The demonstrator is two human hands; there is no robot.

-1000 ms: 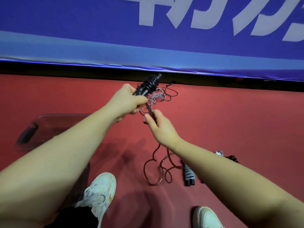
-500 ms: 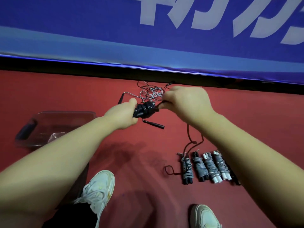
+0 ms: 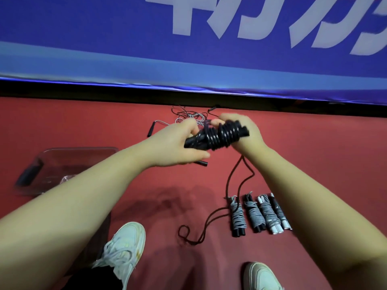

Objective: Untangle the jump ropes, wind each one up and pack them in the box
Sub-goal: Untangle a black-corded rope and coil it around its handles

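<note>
Hands met in the air above the red floor (image 3: 314,153), both on one bundle (image 3: 217,136) of black handles with dark rope wound around them. The left hand (image 3: 176,145) gripped the left end of the bundle, its fingers curled over the top and the thumb under it. The right hand (image 3: 249,132) held the right end, with its fingers bent round the coils. From the bundle a loose tail (image 3: 231,181) hung down to the floor and ended there in a small loop, not far from the left shoe (image 3: 125,243). Four wound ropes (image 3: 254,214) lay side by side on the floor at the right, and the tail passed just beside the leftmost one. A tangle (image 3: 189,118) of thin ropes lay on the floor behind the hands, near the lower edge of the blue banner (image 3: 104,38). One black handle (image 3: 150,130) lay left of the tangle. The clear box (image 3: 83,148) stood on the floor at the left, well apart from the wound ropes.
</note>
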